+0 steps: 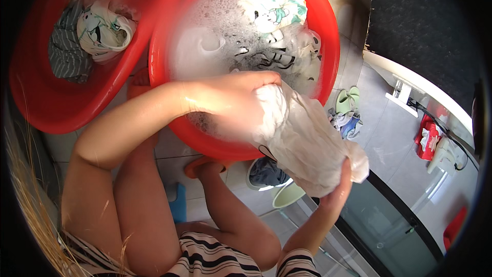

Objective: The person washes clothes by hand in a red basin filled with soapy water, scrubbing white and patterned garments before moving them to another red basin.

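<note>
Between my two hands stretches a wet white cloth (307, 138), bunched at one end and spread toward the other. My left hand (234, 98) grips the bunched end above the near rim of a red plastic basin (169, 132). The far end is in my right hand (337, 192), out past the basin's rim. A dark printed line shows on the cloth's lower edge. Inside the basin, soapy water with foam (196, 52) surrounds a white garment with green print (275, 7) and other pale clothing with black marks (282, 59).
A second red basin (46, 104) at left holds a grey striped garment (67, 42) and a printed white one (102, 27). Below the cloth stand a white bucket of dark clothing (267, 173) and a pale green basin (290, 196). Green slippers (346, 100) lie right, near crumpled clothes (348, 123).
</note>
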{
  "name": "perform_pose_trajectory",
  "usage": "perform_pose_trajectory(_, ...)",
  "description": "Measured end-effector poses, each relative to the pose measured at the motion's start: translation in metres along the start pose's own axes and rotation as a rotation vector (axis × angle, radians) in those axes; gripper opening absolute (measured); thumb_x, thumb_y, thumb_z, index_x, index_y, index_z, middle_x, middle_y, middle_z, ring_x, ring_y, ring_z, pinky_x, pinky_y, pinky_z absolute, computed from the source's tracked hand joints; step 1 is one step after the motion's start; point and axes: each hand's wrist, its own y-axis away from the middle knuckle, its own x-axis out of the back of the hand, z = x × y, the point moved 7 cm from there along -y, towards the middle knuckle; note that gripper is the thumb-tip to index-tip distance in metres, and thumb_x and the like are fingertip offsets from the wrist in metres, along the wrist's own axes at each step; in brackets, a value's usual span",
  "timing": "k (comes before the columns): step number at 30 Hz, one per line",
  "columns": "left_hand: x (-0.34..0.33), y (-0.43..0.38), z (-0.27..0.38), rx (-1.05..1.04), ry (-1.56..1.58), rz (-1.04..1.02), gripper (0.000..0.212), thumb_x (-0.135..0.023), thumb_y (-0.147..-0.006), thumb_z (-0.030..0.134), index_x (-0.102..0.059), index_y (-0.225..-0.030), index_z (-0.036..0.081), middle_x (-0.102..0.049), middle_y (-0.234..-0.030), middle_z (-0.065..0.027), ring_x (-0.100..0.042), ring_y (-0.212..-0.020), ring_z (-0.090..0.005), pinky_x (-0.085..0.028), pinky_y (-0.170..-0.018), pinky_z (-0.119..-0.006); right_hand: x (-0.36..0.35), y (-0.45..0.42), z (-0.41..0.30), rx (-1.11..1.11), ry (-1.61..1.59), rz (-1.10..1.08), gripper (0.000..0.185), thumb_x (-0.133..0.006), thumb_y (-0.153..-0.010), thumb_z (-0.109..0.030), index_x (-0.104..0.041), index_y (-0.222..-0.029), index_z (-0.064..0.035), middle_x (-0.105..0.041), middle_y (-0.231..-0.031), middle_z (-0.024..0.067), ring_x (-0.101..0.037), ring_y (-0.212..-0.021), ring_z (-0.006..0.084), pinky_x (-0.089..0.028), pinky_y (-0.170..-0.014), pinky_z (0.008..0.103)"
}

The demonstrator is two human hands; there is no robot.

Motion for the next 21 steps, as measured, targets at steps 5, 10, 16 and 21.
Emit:
perform_pose_trajectory(5, 0.028, -0.008, -0.018, 0.052, -0.748, 0.210, 0.061, -0.071, -0.079, 0.021, -0.045, -0.133, 0.017, -0.049, -0.123, -0.0134, -0.056, -0.110, -0.0276, -0.045, -0.094, -0.036, -0.054, -0.061, 0.075, 0.143, 0.493, -0.146, 0.042, -0.050, -0.099, -0.027, -0.050, -0.129, 0.0017, -0.052, -0.133, 0.0145, -0.050, -0.120, 0.0258, -0.038, -0.101, 0.0368)
perform_pose_trajectory(10, 0.037, -0.042, -0.099, 0.279, -1.341, 0.193, 0.058, -0.063, -0.085, 0.041, -0.046, -0.136, 0.019, -0.047, -0.128, -0.0185, -0.057, -0.112, -0.0342, -0.047, -0.091, -0.045, -0.136, -0.073, 0.135, 0.844, 0.861, -0.521, 0.040, -0.048, -0.091, -0.012, -0.049, -0.129, -0.0003, -0.050, -0.131, 0.0224, -0.046, -0.121, 0.0406, -0.035, -0.103, 0.0430)
perform_pose_trajectory(16, 0.080, -0.067, -0.162, 0.143, -1.619, 0.156, 0.042, -0.057, -0.088, 0.033, -0.056, -0.124, 0.011, -0.048, -0.130, -0.0198, -0.058, -0.109, -0.0345, -0.048, -0.090, -0.041, -0.172, -0.107, 0.163, 0.313, 0.957, -0.440, 0.036, -0.052, -0.089, -0.016, -0.054, -0.121, -0.0025, -0.056, -0.123, 0.0213, -0.052, -0.113, 0.0395, -0.040, -0.097, 0.0446)
perform_pose_trajectory(21, 0.094, -0.080, -0.129, 0.243, -0.994, 0.162, 0.037, -0.058, -0.086, 0.032, -0.059, -0.116, 0.010, -0.054, -0.122, -0.0180, -0.059, -0.104, -0.0333, -0.049, -0.088, -0.041, -0.148, -0.143, 0.203, 0.247, 0.938, -0.349, 0.038, -0.049, -0.090, -0.020, -0.053, -0.124, -0.0032, -0.056, -0.124, 0.0203, -0.052, -0.113, 0.0387, -0.039, -0.099, 0.0456)
